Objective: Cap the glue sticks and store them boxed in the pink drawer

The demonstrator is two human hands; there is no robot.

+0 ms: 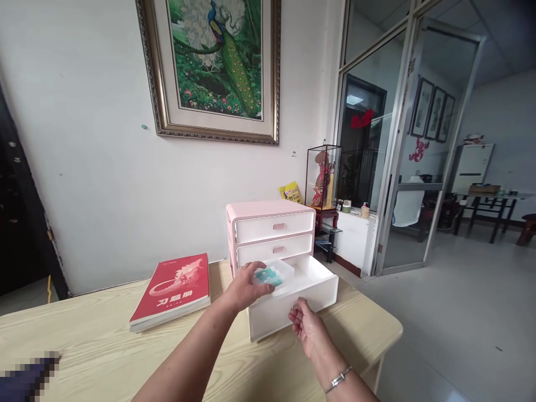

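Note:
A pink and white desktop drawer unit (268, 209) stands on the table, its bottom drawer (270, 318) pulled out. My left hand (247, 287) grips a clear plastic box (286, 269) with teal pieces inside, thumb on the near side and fingers over the far side. The box is over the left part of the drawer; whether it touches the drawer floor I cannot tell. My right hand (307, 329), with a silver bracelet at the wrist, has its fingers curled at the middle of the drawer front, hiding the handle there.
A thick red book (178, 287) lies left of the unit on the wooden table (84, 340). The table's rounded corner (393, 329) is to the right. Behind are a yellow packet (292, 192), a glass display case (323, 178) and a framed peacock picture (218, 67).

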